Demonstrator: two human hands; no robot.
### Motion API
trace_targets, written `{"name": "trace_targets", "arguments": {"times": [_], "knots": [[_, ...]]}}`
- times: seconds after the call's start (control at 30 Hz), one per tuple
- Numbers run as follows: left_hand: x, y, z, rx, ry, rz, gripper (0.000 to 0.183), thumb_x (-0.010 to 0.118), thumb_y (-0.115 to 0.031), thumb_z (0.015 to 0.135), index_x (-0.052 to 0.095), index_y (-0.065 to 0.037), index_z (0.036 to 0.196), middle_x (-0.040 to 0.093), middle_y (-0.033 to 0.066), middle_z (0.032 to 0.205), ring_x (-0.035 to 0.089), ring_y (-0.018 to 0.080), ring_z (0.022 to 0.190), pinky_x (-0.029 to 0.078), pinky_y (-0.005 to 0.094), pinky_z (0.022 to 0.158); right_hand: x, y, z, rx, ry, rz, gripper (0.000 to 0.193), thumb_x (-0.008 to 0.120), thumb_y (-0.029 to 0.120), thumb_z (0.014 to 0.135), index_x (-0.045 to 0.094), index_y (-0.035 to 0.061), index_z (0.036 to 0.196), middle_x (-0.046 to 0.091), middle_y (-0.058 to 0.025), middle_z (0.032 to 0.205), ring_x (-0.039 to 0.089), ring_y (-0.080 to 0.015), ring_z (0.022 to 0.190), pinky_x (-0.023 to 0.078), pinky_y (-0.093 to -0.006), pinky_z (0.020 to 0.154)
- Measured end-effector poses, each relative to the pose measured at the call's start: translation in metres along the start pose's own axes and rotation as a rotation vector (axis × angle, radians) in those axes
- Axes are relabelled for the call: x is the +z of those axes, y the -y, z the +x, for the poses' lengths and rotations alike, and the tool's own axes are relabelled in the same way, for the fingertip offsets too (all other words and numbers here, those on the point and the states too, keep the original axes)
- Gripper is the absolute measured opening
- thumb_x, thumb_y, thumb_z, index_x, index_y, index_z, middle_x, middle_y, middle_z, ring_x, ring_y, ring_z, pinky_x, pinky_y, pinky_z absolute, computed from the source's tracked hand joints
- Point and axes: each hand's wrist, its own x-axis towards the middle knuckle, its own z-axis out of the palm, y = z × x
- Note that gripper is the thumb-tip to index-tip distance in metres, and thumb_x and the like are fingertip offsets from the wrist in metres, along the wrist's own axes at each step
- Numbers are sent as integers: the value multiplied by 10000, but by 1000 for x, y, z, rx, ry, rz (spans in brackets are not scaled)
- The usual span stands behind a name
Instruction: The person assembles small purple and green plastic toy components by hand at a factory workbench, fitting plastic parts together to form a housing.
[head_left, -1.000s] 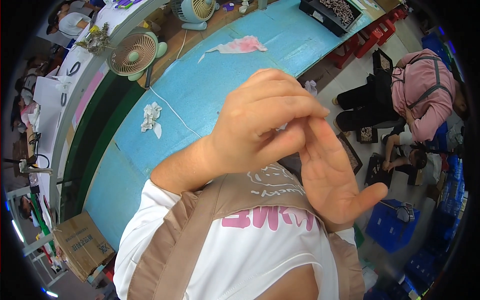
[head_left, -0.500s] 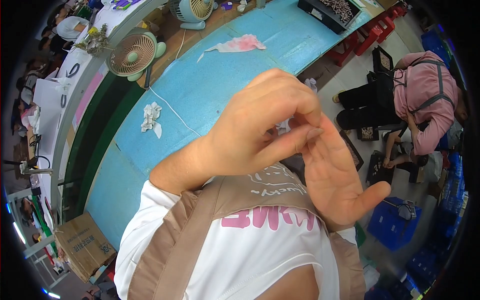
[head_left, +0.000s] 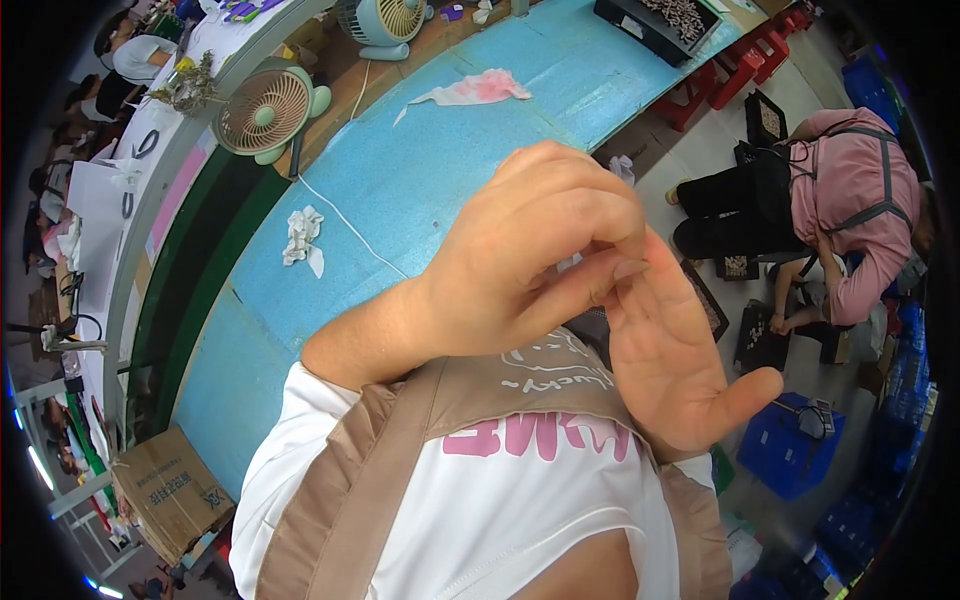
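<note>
Honestly, the biggest thing in view was the long blue surface (head_left: pixel 400 160), curving away beyond the hands because of the fisheye. Next up, a co-worker in a pink top (head_left: pixel 850 190) was bent over on the right, well apart from everything here. The wearer's brown apron (head_left: pixel 390 480), over a white shirt, sat behind and below the hands and was the nearest thing to them. A blue crate (head_left: pixel 790 450) was on the floor at the right, and a cardboard box (head_left: pixel 172 495) was tilted at the lower left. Up at the far end was a black tray (head_left: pixel 630 30) full of small pale pieces, and a green fan (head_left: pixel 265 112) stood at the far left edge.

Now the hands, touching each other in the middle. The right hand (head_left: pixel 665 360) had its palm toward the camera, thumb stuck out wide, grip spread and holding nothing I could see. The left hand (head_left: pixel 545 235) curled over its fingers, thumb and fingertips close together; can't tell if that grip had anything pinched in it.

Smaller stuff: a pink-stained white cloth (head_left: pixel 490 88) lay flat beyond them, and a crumpled white tissue (head_left: pixel 300 238) was off to the left.
</note>
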Motion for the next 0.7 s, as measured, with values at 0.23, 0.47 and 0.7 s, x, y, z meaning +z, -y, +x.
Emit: {"name": "trace_targets", "arguments": {"times": [0.23, 0.47, 0.7], "knots": [[0, 2, 1, 22, -9, -4, 194, 642, 35, 658, 519, -59, 774, 595, 90, 840, 536, 223, 741, 405, 316, 678, -1, 0, 2, -25, 6, 19, 1053, 119, 786, 728, 134, -63, 1351, 126, -229, 1412, 136, -312, 1314, 81, -437, 1051], [1, 6, 2, 24, -59, -19, 222, 626, 34, 658, 528, -66, 831, 573, 69, 832, 531, 234, 759, 399, 329, 704, 2, 2, 12, 3, 5, 210, 1037, 138, 777, 737, 125, -57, 1354, 98, -230, 1418, 123, -325, 1316, 81, -453, 1056], [-5, 8, 6, 58, -33, 54, 234, 637, 53, 644, 505, -57, 803, 583, 88, 838, 528, 227, 727, 406, 329, 691, 1, 2, 16, 5, 13, 148, 1025, 145, 770, 745, 130, -54, 1354, 94, -228, 1420, 125, -327, 1315, 94, -461, 1053]]}}
